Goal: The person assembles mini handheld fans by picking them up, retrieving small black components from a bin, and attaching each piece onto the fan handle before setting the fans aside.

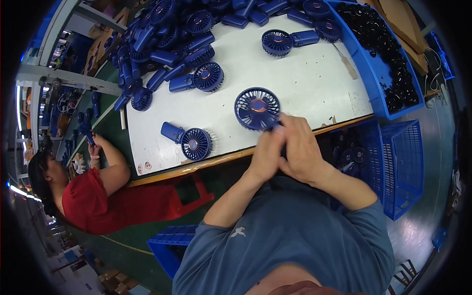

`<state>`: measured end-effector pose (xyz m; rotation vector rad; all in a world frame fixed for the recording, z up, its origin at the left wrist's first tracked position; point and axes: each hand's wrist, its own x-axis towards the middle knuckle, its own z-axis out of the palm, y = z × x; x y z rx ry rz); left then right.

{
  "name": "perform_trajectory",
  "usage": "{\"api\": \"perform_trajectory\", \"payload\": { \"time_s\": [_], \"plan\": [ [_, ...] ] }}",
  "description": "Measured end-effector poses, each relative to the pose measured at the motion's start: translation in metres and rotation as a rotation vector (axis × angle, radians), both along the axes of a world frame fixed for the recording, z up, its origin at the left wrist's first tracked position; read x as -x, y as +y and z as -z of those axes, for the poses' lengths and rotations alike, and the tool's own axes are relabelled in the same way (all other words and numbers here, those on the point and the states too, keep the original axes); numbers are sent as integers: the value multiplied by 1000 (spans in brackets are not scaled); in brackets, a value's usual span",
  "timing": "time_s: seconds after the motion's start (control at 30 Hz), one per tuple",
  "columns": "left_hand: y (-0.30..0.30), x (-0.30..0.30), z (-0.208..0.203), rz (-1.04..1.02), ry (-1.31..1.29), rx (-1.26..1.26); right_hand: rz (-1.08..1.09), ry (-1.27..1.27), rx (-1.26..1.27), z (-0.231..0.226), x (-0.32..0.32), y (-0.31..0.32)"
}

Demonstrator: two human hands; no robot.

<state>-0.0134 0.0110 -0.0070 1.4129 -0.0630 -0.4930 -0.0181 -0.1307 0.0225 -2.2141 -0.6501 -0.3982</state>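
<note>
A dark blue handheld fan (257, 109) with a round caged head and copper-coloured centre is held over the table's front edge. My left hand (268, 156) is closed round its handle, which the fingers hide. Pressed in from the other side, my right hand (301, 150) has its fingers curled at the neck of the same fan; slight blur covers the fingertips. To the left, another blue fan (195, 144) lies by the front edge. A further fan (207, 77) rests beyond it, and one more fan (277, 43) lies toward the back.
Many blue fans (162, 42) are heaped at the back left of the white table (305, 88). A blue bin (382, 93) of small black parts and a thin tool (347, 64) lie right. Blue crates (400, 162) stand below. A person in red (93, 199) works at left.
</note>
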Motion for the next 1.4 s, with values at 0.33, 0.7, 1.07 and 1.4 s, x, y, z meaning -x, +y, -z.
{"api": "perform_trajectory", "payload": {
  "time_s": [0.33, 0.7, 1.07, 1.4],
  "plan": [
    [184, -37, -57, -16, -836, -1183, 514, 423, -686, 95, 97, -133],
    [209, -39, -52, 307, -621, -1193, 979, 977, 198, 319, 188, -274],
    [4, 36, 23, -378, -169, 377, -76, 908, -712, 55, 70, -20],
    [-8, -10, 2, 61, 384, 902, -147, 223, 207, -9, -2, -19]
  ]
}}
